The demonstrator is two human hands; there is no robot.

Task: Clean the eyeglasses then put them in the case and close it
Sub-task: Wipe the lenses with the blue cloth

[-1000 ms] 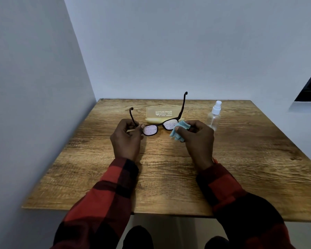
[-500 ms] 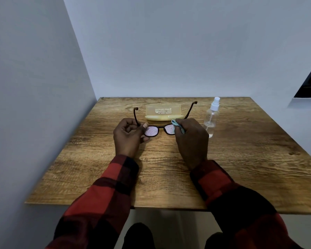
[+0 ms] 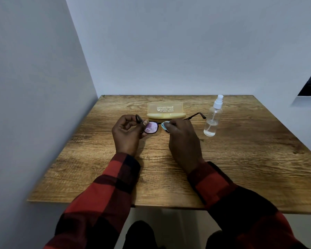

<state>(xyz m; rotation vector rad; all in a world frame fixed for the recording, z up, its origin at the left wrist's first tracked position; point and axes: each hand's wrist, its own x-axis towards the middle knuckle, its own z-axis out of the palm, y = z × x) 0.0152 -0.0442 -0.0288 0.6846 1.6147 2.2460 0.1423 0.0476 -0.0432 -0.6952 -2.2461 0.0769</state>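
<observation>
Dark-framed eyeglasses [image 3: 151, 128] with a pinkish wet-looking lens are held above the wooden table [image 3: 241, 159], temples unfolded and pointing away from me. My left hand [image 3: 127, 132] pinches the frame at its left hinge. My right hand [image 3: 182, 135] pinches a small light-blue cloth [image 3: 164, 125] over the right lens, which the cloth and fingers hide. A translucent yellow eyeglass case [image 3: 165, 110] lies open just behind the glasses, its lid leaning back.
A clear spray bottle [image 3: 213, 119] with a white nozzle stands upright right of my right hand, close to the right temple tip. Walls close off the table's left and far sides. Bare wood spreads in front and to the right.
The glasses have tilted down toward flat, temples dropping from upright. My right hand slid the cloth onto the right lens, which now hides it. The left grip stays the same.
</observation>
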